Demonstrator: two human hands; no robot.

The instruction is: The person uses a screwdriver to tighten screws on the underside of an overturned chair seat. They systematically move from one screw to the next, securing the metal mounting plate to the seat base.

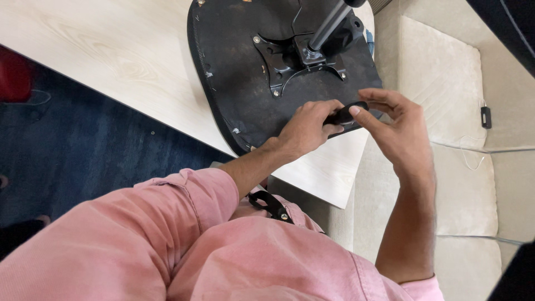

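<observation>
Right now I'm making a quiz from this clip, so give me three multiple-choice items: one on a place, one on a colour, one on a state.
1. Where does the black chair seat lie?
A. on the pale wooden table
B. on the blue carpet
C. on the beige sofa

2. What colour are the person's sleeves?
A. green
B. pink
C. white

3. How is the small black part held?
A. lying loose on the table
B. by the left hand alone
C. by both hands

Answers:
1 A, the seat rests upside down on the table.
2 B, the sleeves are pink.
3 C, left hand and right hand both grip it.
</observation>
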